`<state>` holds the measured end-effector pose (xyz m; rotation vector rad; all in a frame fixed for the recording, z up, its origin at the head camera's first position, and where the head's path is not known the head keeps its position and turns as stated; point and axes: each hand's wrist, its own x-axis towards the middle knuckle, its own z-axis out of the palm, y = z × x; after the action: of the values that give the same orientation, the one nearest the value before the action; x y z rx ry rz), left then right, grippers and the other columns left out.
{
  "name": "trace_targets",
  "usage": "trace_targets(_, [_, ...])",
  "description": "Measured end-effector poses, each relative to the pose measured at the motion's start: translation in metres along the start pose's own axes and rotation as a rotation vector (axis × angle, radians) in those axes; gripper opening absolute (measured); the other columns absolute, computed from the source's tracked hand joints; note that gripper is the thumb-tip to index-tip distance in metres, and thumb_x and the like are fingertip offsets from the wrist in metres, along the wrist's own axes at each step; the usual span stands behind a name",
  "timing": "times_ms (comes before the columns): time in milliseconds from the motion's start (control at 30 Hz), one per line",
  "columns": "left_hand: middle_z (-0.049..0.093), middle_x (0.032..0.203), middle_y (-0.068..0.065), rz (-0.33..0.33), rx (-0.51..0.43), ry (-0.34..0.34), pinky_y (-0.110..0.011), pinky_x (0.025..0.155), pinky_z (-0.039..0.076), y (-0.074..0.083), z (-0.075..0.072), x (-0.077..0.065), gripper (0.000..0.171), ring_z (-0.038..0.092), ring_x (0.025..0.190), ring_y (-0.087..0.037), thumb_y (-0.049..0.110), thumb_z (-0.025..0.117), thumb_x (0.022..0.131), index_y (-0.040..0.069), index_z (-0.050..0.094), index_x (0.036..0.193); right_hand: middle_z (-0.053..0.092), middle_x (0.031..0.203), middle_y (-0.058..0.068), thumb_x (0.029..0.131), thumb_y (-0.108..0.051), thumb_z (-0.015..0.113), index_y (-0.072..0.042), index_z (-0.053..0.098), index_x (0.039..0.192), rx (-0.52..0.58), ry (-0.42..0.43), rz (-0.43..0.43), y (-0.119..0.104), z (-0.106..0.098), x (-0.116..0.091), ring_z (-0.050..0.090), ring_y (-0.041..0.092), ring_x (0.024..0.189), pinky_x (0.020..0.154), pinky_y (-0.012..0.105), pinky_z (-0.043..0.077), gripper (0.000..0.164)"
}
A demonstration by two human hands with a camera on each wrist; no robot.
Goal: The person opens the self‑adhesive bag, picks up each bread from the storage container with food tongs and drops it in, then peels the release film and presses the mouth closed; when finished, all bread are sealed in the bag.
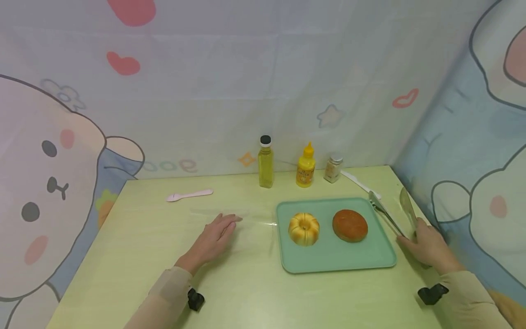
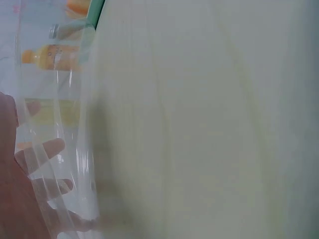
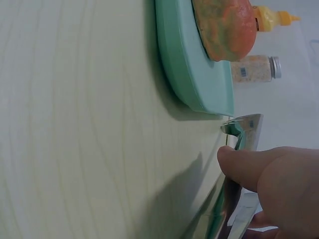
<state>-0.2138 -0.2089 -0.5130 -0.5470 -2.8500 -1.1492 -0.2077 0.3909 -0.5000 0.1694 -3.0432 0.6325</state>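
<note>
"Where were my tongs point(image 1: 407, 204)?"
"Your right hand point(image 1: 427, 246) gripped them, tips apart, beside the tray point(image 1: 328, 259); your left hand point(image 1: 214, 236) spread near clear film point(image 1: 256, 235); a gentle squeeze probably suited best"

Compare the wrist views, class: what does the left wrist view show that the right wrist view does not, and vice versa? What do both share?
Only left wrist: the left hand, clear plastic film and a clear bottle of yellow-green liquid.

Only right wrist: the right hand, gripping silver metal tongs.

Both: the light green tray, yellow squeeze bottle, silver-capped clear jar and pale table.

Undecided: a round brown bun shows in the right wrist view, but the orange piece cut off at the left view's top edge is too partial to match.
</note>
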Motion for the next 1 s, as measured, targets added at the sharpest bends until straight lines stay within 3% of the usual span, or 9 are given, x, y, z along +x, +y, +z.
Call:
trace_targets(100, [0.054,0.156,-0.014,0.010,0.011,0.003,-0.084,0.112,0.018,0.001,-0.001,0.000,0.042,0.030,0.153,-0.052,0.038,0.041,0.115,0.016,0.066,0.142,0.059,0.081,0.024,0.100,-0.026,0.070,0.015,0.049,0.104,0.012,0.002,0.007,0.001,0.001,0.000,0.062,0.038,0.072,0.063,0.050,0.050,0.047])
trace_targets(233, [0.053,0.157,-0.014,0.011,0.016,-0.014,-0.079,0.117,0.020,0.003,-0.003,0.000,0.043,0.029,0.153,-0.052,0.037,0.040,0.116,0.016,0.064,0.145,0.052,0.072,0.011,0.103,-0.029,0.067,0.004,0.050,0.089,0.034,0.009,0.012,0.004,0.003,0.000,0.053,0.025,0.063,0.057,0.039,0.043,0.040])
trace_targets(333, [0.053,0.158,-0.012,0.004,0.004,-0.029,-0.074,0.120,0.020,0.003,-0.004,-0.001,0.045,0.028,0.154,-0.051,0.039,0.039,0.116,0.017,0.061,0.148,0.055,0.075,0.015,0.105,-0.030,0.062,0.010,0.051,0.096,0.045,0.020,0.001,0.005,0.002,-0.001,0.057,0.031,0.068,0.060,0.044,0.047,0.042])
trace_targets(400, [0.053,0.158,-0.010,-0.001,-0.006,-0.035,-0.073,0.121,0.020,0.003,-0.004,-0.001,0.045,0.027,0.155,-0.051,0.040,0.038,0.116,0.017,0.061,0.148,0.058,0.085,0.028,0.107,-0.029,0.058,0.022,0.049,0.112,0.044,0.019,-0.002,0.007,0.001,0.000,0.061,0.046,0.079,0.069,0.055,0.051,0.052])
trace_targets(467, [0.053,0.158,-0.009,-0.002,-0.011,-0.035,-0.074,0.121,0.019,0.003,-0.004,-0.002,0.046,0.026,0.155,-0.051,0.041,0.037,0.116,0.018,0.060,0.148,0.057,0.100,0.043,0.110,-0.029,0.054,0.031,0.037,0.131,0.035,0.002,0.005,0.008,-0.002,0.000,0.058,0.061,0.095,0.080,0.067,0.049,0.066])
trace_targets(567, [0.053,0.157,-0.009,0.000,-0.014,-0.035,-0.076,0.120,0.019,0.003,-0.004,-0.003,0.045,0.026,0.155,-0.051,0.040,0.037,0.116,0.018,0.060,0.148,0.046,0.117,0.055,0.113,-0.031,0.047,0.035,0.016,0.144,0.016,-0.029,0.029,0.010,-0.006,-0.002,0.045,0.072,0.110,0.089,0.076,0.043,0.079])
trace_targets(733, [0.054,0.157,-0.009,0.000,-0.020,-0.035,-0.078,0.118,0.017,0.002,-0.003,-0.002,0.045,0.026,0.154,-0.051,0.041,0.037,0.116,0.018,0.061,0.147,0.042,0.121,0.055,0.114,-0.034,0.041,0.034,0.008,0.146,0.020,-0.019,0.022,0.011,-0.012,-0.009,0.048,0.071,0.107,0.085,0.076,0.044,0.083])
trace_targets(1000, [0.053,0.158,-0.008,-0.002,-0.024,-0.033,-0.081,0.117,0.015,0.000,-0.001,-0.001,0.044,0.026,0.154,-0.051,0.041,0.038,0.116,0.019,0.061,0.147,0.055,0.110,0.044,0.110,-0.027,0.054,0.031,0.026,0.145,0.028,0.146,-0.123,0.009,-0.016,-0.012,0.057,0.058,0.094,0.074,0.068,0.046,0.073])
